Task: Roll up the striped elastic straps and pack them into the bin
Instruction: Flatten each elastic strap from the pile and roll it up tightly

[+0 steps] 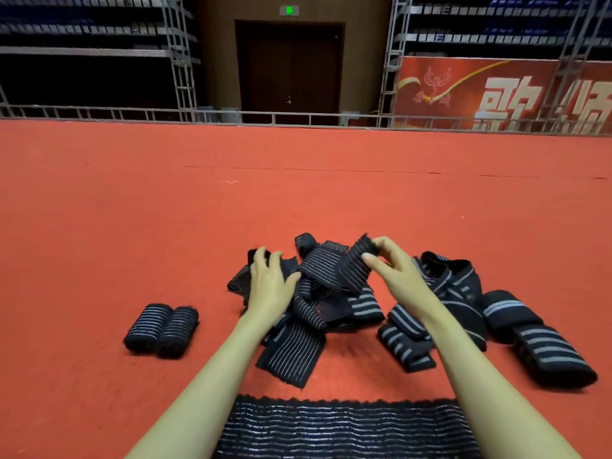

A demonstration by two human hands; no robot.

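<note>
- The pile of striped straps lies on the red floor, right in front of the person.
- The right hand is at the far right top of the pile. It pinches the end of one strap between thumb and fingers and holds it up.
- The long way of this strap runs from the right hand down into the middle of the pile, toward the person.
- The left hand lies on the left side of the pile, fingers bent over the cloth. It is not clear if it grips anything.
- The right hand is the nearer one to the held strap. The left hand is just beside its lower part and could likely take that end for rolling.
- Two rolled straps lie side by side, touching, well left of the pile.
- No bin shows.
</note>
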